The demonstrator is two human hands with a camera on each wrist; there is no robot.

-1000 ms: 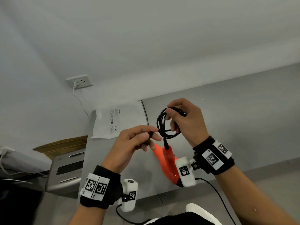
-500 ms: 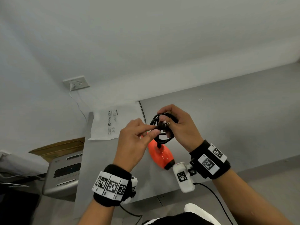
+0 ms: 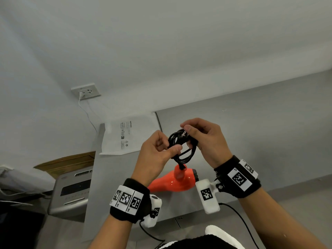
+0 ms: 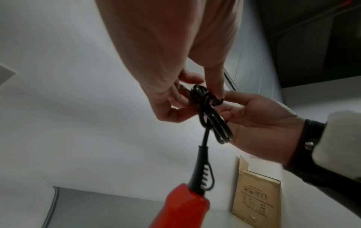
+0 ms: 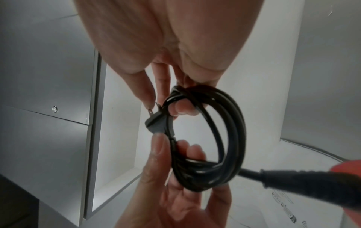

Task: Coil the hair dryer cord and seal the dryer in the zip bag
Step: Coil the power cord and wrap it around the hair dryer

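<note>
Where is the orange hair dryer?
In the head view the hair dryer is low in the middle, just under the left hand and right hand, on the end of the cord they hold.

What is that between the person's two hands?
The coiled black power cord, gripped by the left hand and the right hand; the right wrist view shows it best.

Count, all views.
- Hands: 2, the left hand [image 3: 154, 153] and the right hand [image 3: 210, 141].
- Orange hair dryer [image 3: 172, 182]: 1.
- Black cord [image 3: 181, 151]: 1 coil. The loops overlap and cannot be counted.
- One plug [image 5: 158, 123] with 2 metal prongs [image 5: 150, 111].
- White zip bag [image 3: 129, 135], far left on the table [image 3: 251, 132]: 1.
- One wall socket [image 3: 86, 91], far left, with 1 white lead [image 3: 88, 114] plugged in.
- One cardboard box [image 3: 68, 162].
- One grey appliance [image 3: 71, 191], near left.
- Marker wristbands [image 3: 128, 198]: 2.
- Wrist cameras [image 3: 207, 194]: 2.
</note>
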